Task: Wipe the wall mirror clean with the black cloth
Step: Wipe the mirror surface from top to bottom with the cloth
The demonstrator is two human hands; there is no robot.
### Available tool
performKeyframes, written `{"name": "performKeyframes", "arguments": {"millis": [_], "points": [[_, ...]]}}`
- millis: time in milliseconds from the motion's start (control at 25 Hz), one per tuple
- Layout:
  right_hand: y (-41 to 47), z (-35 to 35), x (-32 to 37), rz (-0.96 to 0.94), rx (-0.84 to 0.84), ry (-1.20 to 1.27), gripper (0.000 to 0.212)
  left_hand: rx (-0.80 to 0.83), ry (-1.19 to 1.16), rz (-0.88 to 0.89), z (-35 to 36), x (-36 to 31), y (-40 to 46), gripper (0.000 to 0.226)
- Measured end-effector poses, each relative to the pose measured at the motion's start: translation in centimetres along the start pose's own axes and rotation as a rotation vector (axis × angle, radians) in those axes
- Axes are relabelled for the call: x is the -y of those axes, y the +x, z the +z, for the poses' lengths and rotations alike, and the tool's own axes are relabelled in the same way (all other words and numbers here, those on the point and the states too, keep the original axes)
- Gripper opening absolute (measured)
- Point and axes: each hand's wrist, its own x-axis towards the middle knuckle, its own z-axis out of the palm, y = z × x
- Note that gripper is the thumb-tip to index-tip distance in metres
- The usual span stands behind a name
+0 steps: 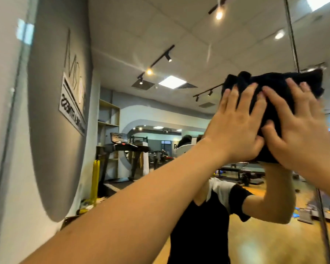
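The wall mirror [179, 54] fills most of the head view and reflects a gym room and a person in a black shirt. A bunched black cloth [274, 88] lies pressed flat against the glass at upper right, near a vertical seam between mirror panels [293, 44]. My left hand [238, 122] presses on the cloth's left part with fingers spread. My right hand [301, 122] presses on its right part, fingers also spread. Both arms reach up from below. The cloth's lower part is hidden behind my hands.
The mirror's left edge meets a white wall [4, 130] at the far left. Reflected in the glass are a grey wall sign [72, 103], a treadmill [122, 149], yellow posts [95, 180] and a wooden floor [274, 241].
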Motion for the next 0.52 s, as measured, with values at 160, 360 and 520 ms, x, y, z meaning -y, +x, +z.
{"name": "performKeyframes", "arguments": {"millis": [160, 360, 520], "points": [[-2.6, -0.1, 2.9, 0.062, 0.031, -0.021, 0.069, 0.093, 0.075, 0.004, -0.7, 0.1, -2.8, 0.076], [-3.5, 0.9, 7.2, 0.073, 0.136, -0.033, 0.071, 0.160, 0.086, -0.046, -2.2, 2.6, -6.1, 0.076], [-4.8, 2.4, 11.3, 0.064, 0.157, -0.037, 0.071, 0.172, 0.077, -0.030, -2.6, 5.4, -9.7, 0.073]]}}
